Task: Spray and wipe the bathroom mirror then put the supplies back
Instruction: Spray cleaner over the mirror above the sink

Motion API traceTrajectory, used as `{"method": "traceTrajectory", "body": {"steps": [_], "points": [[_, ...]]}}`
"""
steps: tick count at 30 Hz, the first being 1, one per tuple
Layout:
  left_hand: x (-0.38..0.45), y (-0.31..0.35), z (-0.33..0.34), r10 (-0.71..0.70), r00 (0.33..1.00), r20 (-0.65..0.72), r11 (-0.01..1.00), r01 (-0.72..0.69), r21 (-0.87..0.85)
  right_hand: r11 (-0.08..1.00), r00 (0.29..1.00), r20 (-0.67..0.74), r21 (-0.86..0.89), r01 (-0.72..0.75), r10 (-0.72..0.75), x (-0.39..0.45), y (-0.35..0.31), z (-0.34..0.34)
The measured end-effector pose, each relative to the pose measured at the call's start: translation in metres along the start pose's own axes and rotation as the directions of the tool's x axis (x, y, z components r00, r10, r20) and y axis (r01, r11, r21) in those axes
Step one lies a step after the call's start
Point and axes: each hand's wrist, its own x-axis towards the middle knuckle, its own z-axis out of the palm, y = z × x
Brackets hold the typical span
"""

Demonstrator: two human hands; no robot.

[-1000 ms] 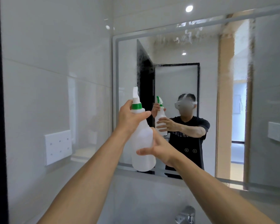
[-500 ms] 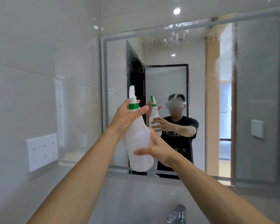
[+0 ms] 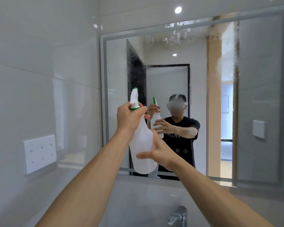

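Gripping the spray bottle (image 3: 142, 145) as before, left hand (image 3: 129, 117) at its neck, right hand (image 3: 157, 151) cupping its body.

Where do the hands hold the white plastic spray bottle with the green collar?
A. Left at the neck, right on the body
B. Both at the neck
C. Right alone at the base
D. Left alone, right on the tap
A: the left hand grips the neck of the white plastic spray bottle with the green collar, and the right hand holds its body.
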Motion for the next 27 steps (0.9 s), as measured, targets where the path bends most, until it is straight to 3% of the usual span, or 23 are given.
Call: {"method": "traceTrajectory", "body": {"steps": [6, 16, 24, 27], "points": [[0.002, -0.005, -0.005, 0.002, 0.98, 0.201, 1.0, -0.008, 0.03, 0.998, 1.0, -0.002, 0.059, -0.002, 0.002, -0.003, 0.0, 0.001], [0.001, -0.009, -0.012, 0.042, 0.999, 0.023, 0.997, -0.043, 0.065, 1.0, 1.0, 0.022, -0.003, 0.002, -0.002, 0.0, -0.001, 0.013], [-0.005, -0.02, -0.039, -0.039, 0.989, 0.142, 0.996, 0.028, 0.082, 0.999, 0.997, 0.064, 0.003, -0.041, 0.041, 0.005, 0.005, 0.03], [-0.011, -0.028, -0.056, -0.029, 0.992, 0.125, 0.993, 0.015, 0.113, 0.998, 0.993, 0.101, 0.008, -0.055, 0.054, 0.007, 0.008, 0.042]]}}
